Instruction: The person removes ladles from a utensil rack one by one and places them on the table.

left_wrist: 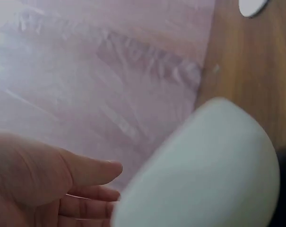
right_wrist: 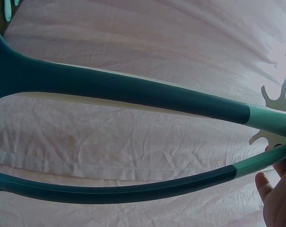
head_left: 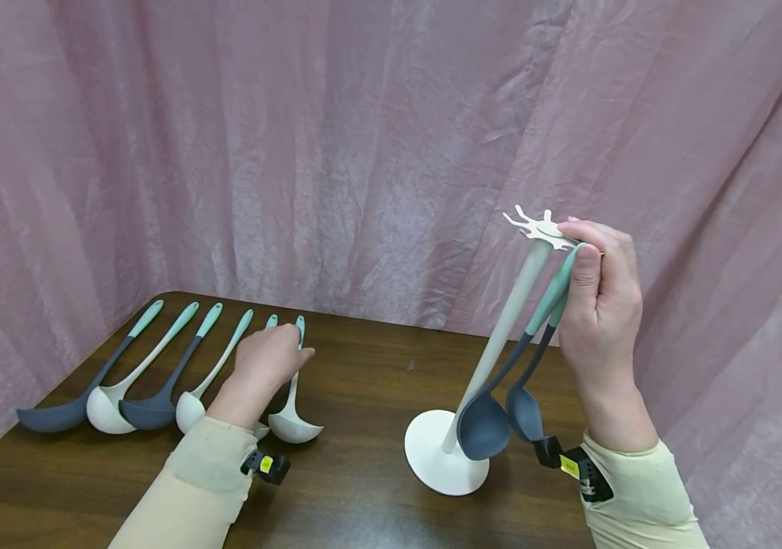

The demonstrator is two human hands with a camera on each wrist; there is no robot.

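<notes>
My right hand point(head_left: 600, 293) is at the top of a white utensil rack point(head_left: 517, 293). Its thumb and fingers pinch the mint handle end of a dark ladle point(right_wrist: 109, 195) beside the prongs. A second dark ladle point(head_left: 483, 427) hangs next to it, its bowl above the rack's round base. Over the right end of a row of ladles is my left hand point(head_left: 267, 354), its thumb point(left_wrist: 98, 171) straight and its fingertips partly hidden. A white ladle point(head_left: 295, 425) lies just beneath and right of it; a pale bowl point(left_wrist: 204, 170) looms large in the left wrist view.
Several dark and white ladles with mint handles, such as the dark one point(head_left: 62, 415) at the far left, lie side by side on the brown wooden table point(head_left: 357, 465). A pink curtain point(head_left: 363, 152) hangs behind and around the table.
</notes>
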